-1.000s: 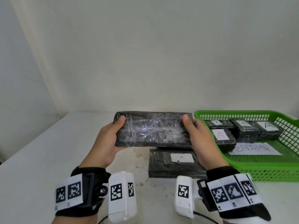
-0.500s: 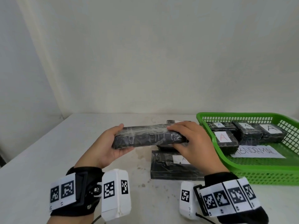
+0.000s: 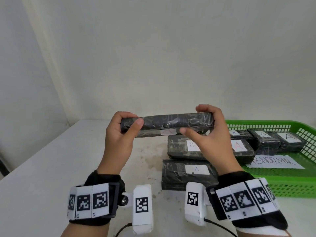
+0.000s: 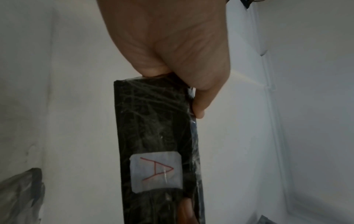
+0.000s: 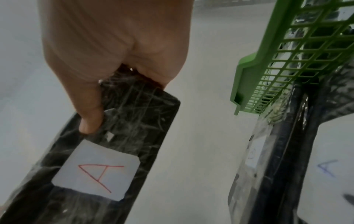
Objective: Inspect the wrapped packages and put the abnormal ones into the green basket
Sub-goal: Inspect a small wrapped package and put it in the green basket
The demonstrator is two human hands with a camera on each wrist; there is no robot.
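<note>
Grip: left hand (image 3: 119, 132) and right hand (image 3: 212, 132) each clamped on one end of a package (image 3: 171, 121), thumbs beneath, held clear of the desk (image 3: 51, 168). Label (image 5: 95, 169): red "A", on the underside. Handling, judged: stiff, flat, light; film wrap slippery, so hold by the short ends. Right of the grip: green basket (image 3: 290, 187). Below the grip: two more packages, marked "B" (image 3: 179, 147) and "A" (image 3: 179, 175).

- The left hand (image 3: 118, 135) is bare; its wrist wears a black band (image 3: 102, 197) with white square-code tags.
- A white camera box (image 3: 142, 208) trails a black cable (image 3: 122, 230).
- The right hand (image 3: 213, 141) wears the same.
</note>
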